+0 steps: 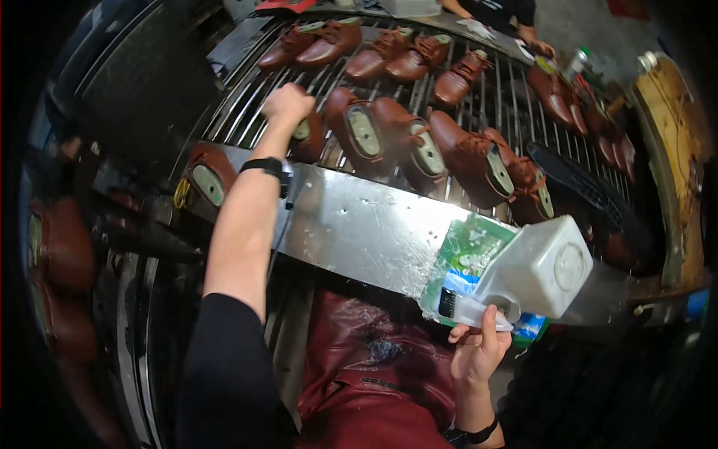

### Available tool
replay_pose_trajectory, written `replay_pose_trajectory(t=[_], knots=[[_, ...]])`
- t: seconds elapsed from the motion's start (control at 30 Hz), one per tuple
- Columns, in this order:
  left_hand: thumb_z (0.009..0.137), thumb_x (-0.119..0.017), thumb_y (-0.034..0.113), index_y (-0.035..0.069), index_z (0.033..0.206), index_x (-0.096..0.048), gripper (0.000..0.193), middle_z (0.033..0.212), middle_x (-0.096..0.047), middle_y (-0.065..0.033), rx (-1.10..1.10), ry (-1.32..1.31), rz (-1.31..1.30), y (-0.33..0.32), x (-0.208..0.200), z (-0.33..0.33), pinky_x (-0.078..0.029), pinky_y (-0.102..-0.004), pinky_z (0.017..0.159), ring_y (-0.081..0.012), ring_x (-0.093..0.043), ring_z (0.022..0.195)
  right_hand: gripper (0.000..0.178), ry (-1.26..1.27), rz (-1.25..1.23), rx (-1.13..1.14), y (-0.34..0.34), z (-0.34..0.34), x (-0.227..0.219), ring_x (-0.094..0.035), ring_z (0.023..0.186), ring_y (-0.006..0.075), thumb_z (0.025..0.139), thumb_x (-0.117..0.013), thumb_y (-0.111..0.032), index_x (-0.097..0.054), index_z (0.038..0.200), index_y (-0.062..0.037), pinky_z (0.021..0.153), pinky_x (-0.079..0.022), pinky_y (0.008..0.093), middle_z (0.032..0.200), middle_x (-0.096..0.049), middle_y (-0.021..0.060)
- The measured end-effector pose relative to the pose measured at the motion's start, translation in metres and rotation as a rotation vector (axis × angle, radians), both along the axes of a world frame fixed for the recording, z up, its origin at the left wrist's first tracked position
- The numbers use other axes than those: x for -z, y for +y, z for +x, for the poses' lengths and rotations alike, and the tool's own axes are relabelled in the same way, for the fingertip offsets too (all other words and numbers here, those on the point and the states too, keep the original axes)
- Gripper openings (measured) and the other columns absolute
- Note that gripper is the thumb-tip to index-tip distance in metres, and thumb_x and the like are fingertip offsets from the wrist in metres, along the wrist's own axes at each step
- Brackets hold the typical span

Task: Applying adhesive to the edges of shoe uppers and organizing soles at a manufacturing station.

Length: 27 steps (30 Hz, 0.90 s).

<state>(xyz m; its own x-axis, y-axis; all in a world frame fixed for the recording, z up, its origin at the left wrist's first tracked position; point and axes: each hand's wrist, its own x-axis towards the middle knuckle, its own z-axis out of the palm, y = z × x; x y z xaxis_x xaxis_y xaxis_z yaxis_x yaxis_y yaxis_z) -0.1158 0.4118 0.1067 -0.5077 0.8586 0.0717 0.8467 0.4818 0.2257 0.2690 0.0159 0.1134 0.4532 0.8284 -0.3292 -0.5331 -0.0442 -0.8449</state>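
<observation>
My left hand [289, 107] is stretched out over the roller rack, closed at the front part of a brown leather shoe [307, 142]; its fingertips are mostly hidden. Close to my body, my right hand [480, 350] grips a brush by its pale handle [474, 311], and the dark bristles [447, 302] point left. Right beside the brush, a white plastic jug [550, 262] leans over a green sheet [470, 243] on the metal ledge [359, 228]. Part of the jug's neck is behind my fingers.
Several brown lace-up shoes [357, 131] stand on the rollers [243, 120], in rows. One shoe [209, 176] sits at the ledge's left end. A dark sole [576, 183] lies at the right, near a wooden board [666, 150]. Across the rack, another person's gloved hand [476, 28] shows.
</observation>
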Motion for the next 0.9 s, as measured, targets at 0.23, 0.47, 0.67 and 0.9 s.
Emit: replay_pose_trajectory(t=[0.23,0.47,0.67,0.9], knots=[[0.087,-0.069,0.063,-0.011,0.155,-0.033,0.106,0.120,-0.067,-0.0381,0.047,-0.169,0.466,-0.145,0.026,0.009,-0.054,-0.0518,0.096,-0.0527,-0.066,0.111,0.028,-0.156,0.058,-0.075,0.007,-0.015,0.013,-0.060,0.053,0.0139,0.109,-0.061,-0.031,-0.060,0.114,-0.0037,0.044,-0.046,0.0272,0.080,-0.069,0.0068],[0.087,-0.071,0.002,0.004,0.074,-0.069,0.014,0.065,-0.062,-0.0081,-0.061,0.395,0.939,-0.574,-0.005,-0.001,-0.047,-0.0354,0.055,-0.0252,-0.057,0.054,0.048,-0.042,0.168,-0.446,-0.006,0.026,0.046,-0.057,0.073,0.0113,0.109,-0.060,-0.033,-0.055,0.142,0.0022,0.060,-0.045,0.0212,0.094,-0.064,0.0062],[0.109,-0.055,0.020,0.001,0.112,-0.071,0.025,0.106,-0.070,-0.0129,-0.363,0.621,1.101,-0.847,0.003,-0.141,-0.052,-0.0402,0.086,-0.0295,-0.065,0.097,0.039,-0.112,0.102,-0.293,-0.047,-0.012,0.015,-0.059,0.066,0.0130,0.106,-0.065,-0.024,-0.061,0.132,0.0049,0.059,-0.049,0.0253,0.083,-0.066,0.0082],[0.108,-0.056,0.023,0.001,0.124,-0.063,0.029,0.116,-0.067,-0.0168,0.122,-0.553,1.258,-0.457,0.022,0.178,-0.053,-0.0416,0.091,-0.0305,-0.064,0.104,0.024,0.222,0.080,-0.533,-0.037,-0.036,0.008,-0.070,0.060,0.0209,0.099,-0.076,-0.017,-0.068,0.112,0.0013,0.049,-0.055,0.0320,0.085,-0.073,0.0132]])
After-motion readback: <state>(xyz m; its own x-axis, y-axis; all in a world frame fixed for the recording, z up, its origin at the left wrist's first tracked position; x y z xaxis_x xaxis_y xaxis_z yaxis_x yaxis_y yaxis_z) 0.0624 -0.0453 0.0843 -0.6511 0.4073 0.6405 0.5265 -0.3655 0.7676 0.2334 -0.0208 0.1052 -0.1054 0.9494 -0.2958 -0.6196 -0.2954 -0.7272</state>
